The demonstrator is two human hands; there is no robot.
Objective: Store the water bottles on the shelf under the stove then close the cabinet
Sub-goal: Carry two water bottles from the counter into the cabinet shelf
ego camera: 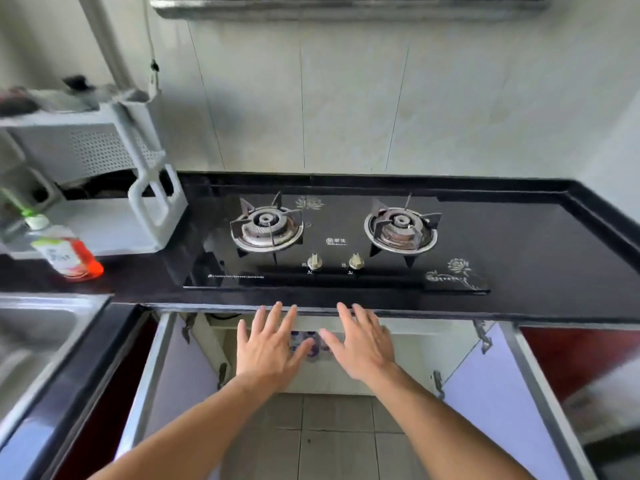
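Both cabinet doors under the stove stand open: the left door [180, 372] swings out to the left, the right door [491, 386] to the right. Inside, on the white shelf [408, 358], stand several water bottles [313, 344] with blue caps, mostly hidden behind my hands. My left hand [268, 348] and my right hand [360, 344] hover side by side in front of the cabinet opening, fingers spread and straight, holding nothing. The two-burner gas stove [332, 240] sits in the black countertop above.
A steel sink [38, 341] lies at the left. A bottle of red dish soap [65, 251] stands by a white dish rack [114, 161]. The black counter edge [450, 311] overhangs the cabinet. Grey floor tiles [332, 434] show below.
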